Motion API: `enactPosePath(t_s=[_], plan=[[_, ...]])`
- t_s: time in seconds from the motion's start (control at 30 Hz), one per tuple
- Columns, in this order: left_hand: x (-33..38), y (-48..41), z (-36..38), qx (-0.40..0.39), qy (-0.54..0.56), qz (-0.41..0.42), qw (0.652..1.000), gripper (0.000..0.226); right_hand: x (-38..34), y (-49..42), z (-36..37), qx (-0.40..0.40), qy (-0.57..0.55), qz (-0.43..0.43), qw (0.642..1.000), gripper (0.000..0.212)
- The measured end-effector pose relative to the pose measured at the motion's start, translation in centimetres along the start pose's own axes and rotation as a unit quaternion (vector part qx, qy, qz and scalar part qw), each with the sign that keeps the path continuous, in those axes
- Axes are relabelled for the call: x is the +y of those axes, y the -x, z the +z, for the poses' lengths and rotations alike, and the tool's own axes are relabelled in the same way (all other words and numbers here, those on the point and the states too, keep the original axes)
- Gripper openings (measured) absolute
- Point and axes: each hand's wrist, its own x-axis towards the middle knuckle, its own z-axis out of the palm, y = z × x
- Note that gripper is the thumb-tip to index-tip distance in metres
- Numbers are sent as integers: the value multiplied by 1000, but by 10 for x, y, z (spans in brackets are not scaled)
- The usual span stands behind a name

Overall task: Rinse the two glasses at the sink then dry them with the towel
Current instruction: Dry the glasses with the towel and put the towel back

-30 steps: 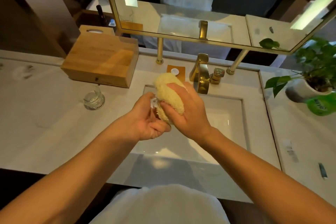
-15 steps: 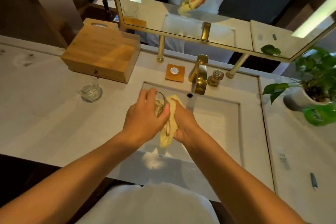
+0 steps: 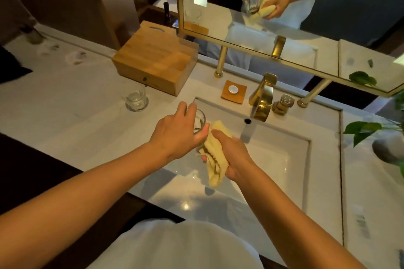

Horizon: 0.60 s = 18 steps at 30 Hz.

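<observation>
Now drawing the pale yellow terry towel (image 3: 215,155) clear of the clear glass tumbler (image 3: 199,123), where a second ago wrapping it over the glass entirely; meaning, most likely, finishing the drying of this one.

Gripping the tumbler from above in the left hand (image 3: 177,135), above the front-left corner of the white rectangular sink basin (image 3: 282,155), fingers (image 3: 188,109) curled over the far rim and thumb pressing the near side. Bunching the towel in the right hand (image 3: 232,157), fingers wrapping it tightly, its upper end touching the tumbler's right side just beside the left thumb. Possibly still wiping the outer wall; hard telling through the blur.

Leaving the second clear tumbler (image 3: 136,101) standing upright on the white marble worktop (image 3: 65,102), well to the left of the basin; dry or not, impossible telling.
</observation>
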Motion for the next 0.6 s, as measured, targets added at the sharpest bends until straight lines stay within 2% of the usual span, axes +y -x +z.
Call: enactPosePath(t_s=[0.1,0.17,0.23,0.37,0.6], plan=[[-11,1,-2,-6,-32,-22,999,66,9,5,-3,-64,-28,12,997,42],[-21,1,0,-21,-57,-37,997,63,13,6,-4,-118,-72,28,990,52],[-35,5,4,-40,-63,-68,995,59,15,5,-2,-152,-72,37,985,58],[-68,21,19,-62,-59,-132,988,60,17,-2,18,-151,3,32,988,48],[-127,31,31,-70,-51,-192,978,76,27,-18,54,-126,72,41,989,51]])
